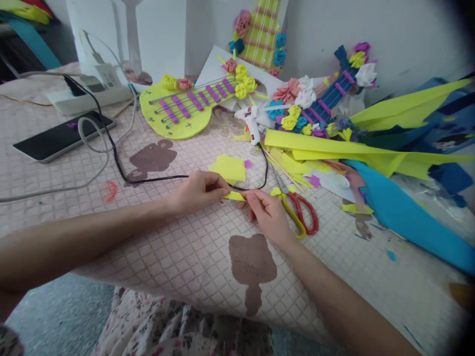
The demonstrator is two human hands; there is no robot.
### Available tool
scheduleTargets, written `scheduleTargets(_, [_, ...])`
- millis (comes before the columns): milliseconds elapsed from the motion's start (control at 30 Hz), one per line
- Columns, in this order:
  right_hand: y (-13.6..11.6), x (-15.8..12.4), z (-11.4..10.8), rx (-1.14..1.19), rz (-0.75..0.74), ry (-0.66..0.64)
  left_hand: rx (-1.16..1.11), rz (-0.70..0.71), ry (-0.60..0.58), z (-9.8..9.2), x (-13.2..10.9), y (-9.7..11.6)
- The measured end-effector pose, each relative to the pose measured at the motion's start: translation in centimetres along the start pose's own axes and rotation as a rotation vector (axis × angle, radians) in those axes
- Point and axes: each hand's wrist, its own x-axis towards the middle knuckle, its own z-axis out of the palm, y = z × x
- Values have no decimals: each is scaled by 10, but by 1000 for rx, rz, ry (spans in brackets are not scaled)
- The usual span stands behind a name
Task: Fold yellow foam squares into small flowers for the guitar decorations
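Note:
A small strip of yellow paper (234, 196) is stretched between my two hands over the table. My left hand (202, 190) pinches its left end between thumb and fingers. At its right end, my right hand (264, 210) holds it with closed fingers. Just beyond lies a yellow paper piece with a wavy edge (230, 168), with a purple scrap (248, 164) beside it. Scissors with red and yellow handles (302, 215) rest right of my right hand. Behind them a white hot glue gun (251, 123) stands on the table, its black cord running past my fingers.
Paper guitars, one yellow (181, 116) and one blue (321, 110), lie at the back with crepe flowers. Yellow crepe sheets (334, 148) and a blue crepe strip (411, 212) spread rightward. At left are a phone (63, 136), a power strip (89, 96) and loose cables.

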Motion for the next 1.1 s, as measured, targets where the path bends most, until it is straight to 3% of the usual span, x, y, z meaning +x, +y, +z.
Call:
scheduleTargets(133, [0,1,0,65,20,5,-20,-28,-14,-1,0,-1])
scheduleTargets(333, [-4,0,4,-70,-70,-19,29,24,-60,7,-5,-2])
scheduleTargets(433, [-3,0,4,-69,-78,9,-85,-60,-117,7,-4,-2])
scheduleTargets(533, [-1,0,3,-33,-53,42,-177,-164,-77,2,0,-2])
scheduleTargets(633, [0,0,3,-4,-36,43,-176,-177,-64,0,0,-2])
scheduleTargets(767, [-1,-1,4,-10,-39,39,-154,-120,-136,1,-2,-4])
scheduleTargets(933, [-2,-1,3,-15,-52,62,-218,-220,-233,-5,2,-7])
scheduleTargets(1000, [-2,-1,2,-14,-50,63,-209,-198,-208,-7,4,-8])
scheduleTargets(1100, [-2,-2,2,-33,-58,63,-80,-29,-108,-7,4,-6])
